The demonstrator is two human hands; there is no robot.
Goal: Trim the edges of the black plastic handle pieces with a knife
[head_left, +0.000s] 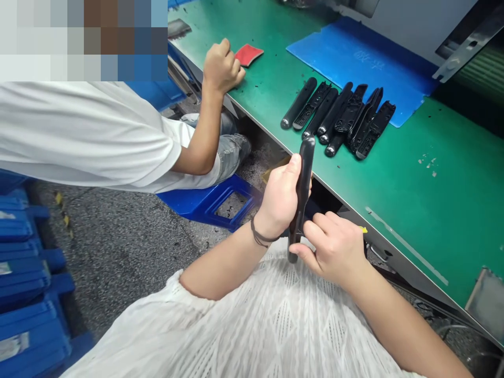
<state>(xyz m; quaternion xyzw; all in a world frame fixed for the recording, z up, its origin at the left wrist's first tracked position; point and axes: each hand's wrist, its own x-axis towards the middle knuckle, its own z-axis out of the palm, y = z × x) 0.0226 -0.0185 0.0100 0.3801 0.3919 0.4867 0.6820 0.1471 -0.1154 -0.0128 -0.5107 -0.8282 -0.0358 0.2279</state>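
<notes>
My left hand (281,197) is wrapped round a long black plastic handle shell (306,168), held upright and slightly tilted in front of my chest. My right hand (334,244) is closed beside the shell's lower end, with the thumb against it. A yellow tip (364,230) sticks out behind the right-hand knuckles, seemingly the end of a thin tool; the rest is hidden in the fist. On the green bench, beyond my hands, lies a group of similar black shells (326,113), some with their ribbed insides up.
A co-worker's closed hand (222,68) rests at the bench edge near a red pad (249,54). A blue sheet (354,58) covers part of the green bench (444,210). A blue stool (205,202) stands below; blue crates (23,283) are at left.
</notes>
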